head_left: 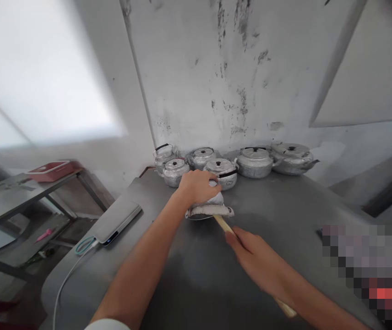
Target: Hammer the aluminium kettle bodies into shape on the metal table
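White paint, flaking in dark patches, covers the wall [189, 87] behind everything. Before it spreads a grey surface [268, 211], and well to the left stands a lower workbench [0, 201]. Six silvery metal kettles [255, 165] cluster at the far side of the surface, near the wall, most with dark-knobbed lids. Nearer, by the left edge, lies a slab-like power bank [117, 222]; a red plastic basket [51, 171] sits on the workbench. The left hand [199, 187] curls over a grey metal piece [214, 200], gripping it at the middle of the surface, just in front of the kettles; the hand partly hides its shape. The right hand [251, 252] closes round a pale wooden handle [224, 225], whose far end meets the piece's whitish rim; I cannot tell whether they are joined. Thinnest of all, a white cable [66, 279] runs from the power bank over the left edge.
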`<action>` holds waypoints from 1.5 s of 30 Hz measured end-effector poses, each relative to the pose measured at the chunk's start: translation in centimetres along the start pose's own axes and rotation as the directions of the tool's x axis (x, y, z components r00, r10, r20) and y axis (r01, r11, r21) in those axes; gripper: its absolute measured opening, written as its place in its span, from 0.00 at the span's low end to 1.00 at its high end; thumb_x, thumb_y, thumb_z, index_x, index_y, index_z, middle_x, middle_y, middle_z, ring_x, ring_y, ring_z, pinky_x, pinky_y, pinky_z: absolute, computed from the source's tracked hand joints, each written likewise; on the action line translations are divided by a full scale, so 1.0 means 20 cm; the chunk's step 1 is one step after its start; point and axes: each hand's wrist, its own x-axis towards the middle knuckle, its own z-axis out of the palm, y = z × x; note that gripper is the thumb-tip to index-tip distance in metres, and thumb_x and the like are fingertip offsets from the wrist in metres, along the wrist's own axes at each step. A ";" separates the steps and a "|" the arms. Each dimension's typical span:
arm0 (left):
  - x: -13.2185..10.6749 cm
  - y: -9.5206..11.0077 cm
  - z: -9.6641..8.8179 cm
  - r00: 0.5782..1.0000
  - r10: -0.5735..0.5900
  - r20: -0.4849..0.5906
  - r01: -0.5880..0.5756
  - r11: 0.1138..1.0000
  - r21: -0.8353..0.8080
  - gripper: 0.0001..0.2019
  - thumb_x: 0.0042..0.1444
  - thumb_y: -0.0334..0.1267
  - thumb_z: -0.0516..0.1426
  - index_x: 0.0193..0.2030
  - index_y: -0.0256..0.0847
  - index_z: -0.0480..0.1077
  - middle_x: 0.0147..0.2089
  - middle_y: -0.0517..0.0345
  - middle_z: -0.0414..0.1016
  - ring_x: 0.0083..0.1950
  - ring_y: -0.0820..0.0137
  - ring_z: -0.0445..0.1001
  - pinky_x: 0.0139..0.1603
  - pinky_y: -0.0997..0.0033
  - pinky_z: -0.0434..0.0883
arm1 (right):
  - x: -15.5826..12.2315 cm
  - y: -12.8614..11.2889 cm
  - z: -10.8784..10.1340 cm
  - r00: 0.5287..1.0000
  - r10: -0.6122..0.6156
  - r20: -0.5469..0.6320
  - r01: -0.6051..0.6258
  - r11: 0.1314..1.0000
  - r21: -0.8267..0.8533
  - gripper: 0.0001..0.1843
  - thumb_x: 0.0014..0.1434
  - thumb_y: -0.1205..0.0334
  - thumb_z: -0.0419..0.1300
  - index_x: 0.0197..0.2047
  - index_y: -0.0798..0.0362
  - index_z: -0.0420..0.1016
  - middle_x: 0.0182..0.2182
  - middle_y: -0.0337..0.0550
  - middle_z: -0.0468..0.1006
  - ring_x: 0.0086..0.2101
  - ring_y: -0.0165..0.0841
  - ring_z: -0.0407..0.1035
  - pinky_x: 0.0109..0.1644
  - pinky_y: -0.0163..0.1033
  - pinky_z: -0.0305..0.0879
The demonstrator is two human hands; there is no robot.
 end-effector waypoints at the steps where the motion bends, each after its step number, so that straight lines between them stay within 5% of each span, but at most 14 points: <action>1: 0.00 0.00 0.00 1.000 0.001 0.003 -0.001 1.000 0.001 0.20 0.62 0.54 0.52 0.53 0.55 0.80 0.49 0.56 0.83 0.50 0.54 0.79 0.53 0.56 0.73 | 0.00 0.00 0.00 1.000 0.010 0.019 -0.010 1.000 -0.006 0.22 0.74 0.52 0.42 0.30 0.50 0.63 0.27 0.41 0.74 0.28 0.34 0.69 0.33 0.38 0.54; 36: 0.00 0.00 0.00 1.000 -0.002 0.009 0.002 1.000 -0.006 0.20 0.62 0.54 0.53 0.54 0.55 0.79 0.50 0.56 0.83 0.51 0.53 0.79 0.54 0.56 0.73 | -0.04 -0.08 0.00 0.992 0.082 0.096 -0.089 0.993 0.076 0.19 0.73 0.57 0.45 0.32 0.52 0.68 0.23 0.37 0.68 0.22 0.29 0.66 0.23 0.33 0.53; 45: 0.00 0.00 -0.01 1.000 -0.005 0.011 0.005 1.000 0.004 0.21 0.63 0.54 0.52 0.55 0.55 0.79 0.50 0.56 0.83 0.52 0.53 0.79 0.54 0.56 0.73 | -0.03 -0.06 0.01 0.994 0.079 0.082 -0.089 0.988 0.123 0.20 0.74 0.55 0.42 0.32 0.51 0.65 0.20 0.32 0.63 0.16 0.26 0.57 0.22 0.34 0.50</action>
